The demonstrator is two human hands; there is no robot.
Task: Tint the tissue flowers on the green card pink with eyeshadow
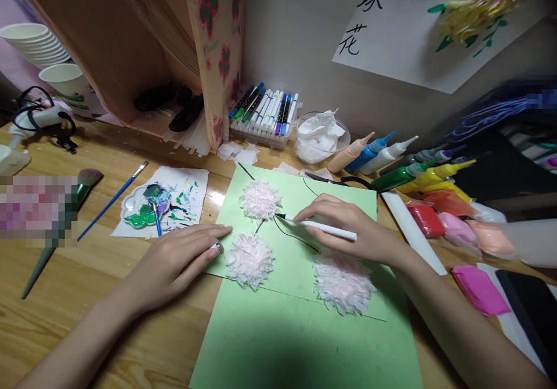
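A green sheet of paper point(261, 342) lies on the desk with three fluffy pale pink paper flowers on it: an upper one point(260, 199), a lower left one point(249, 260) and a lower right one point(343, 282). Dark curved lines run between them. My right hand point(339, 224) is closed around a white marker point(331, 229), its dark tip at the paper beside the upper flower. Flat on the sheet's left edge rests my left hand point(185, 255), fingers stretched out and holding nothing.
Left of the sheet are a paint palette point(128, 208), a blue paintbrush point(113, 200) and a large soft brush point(46, 255). Behind stand a marker box point(261, 134) and a tissue bowl point(304, 148). Paint bottles point(402, 175) and clay packets point(459, 226) sit on the right.
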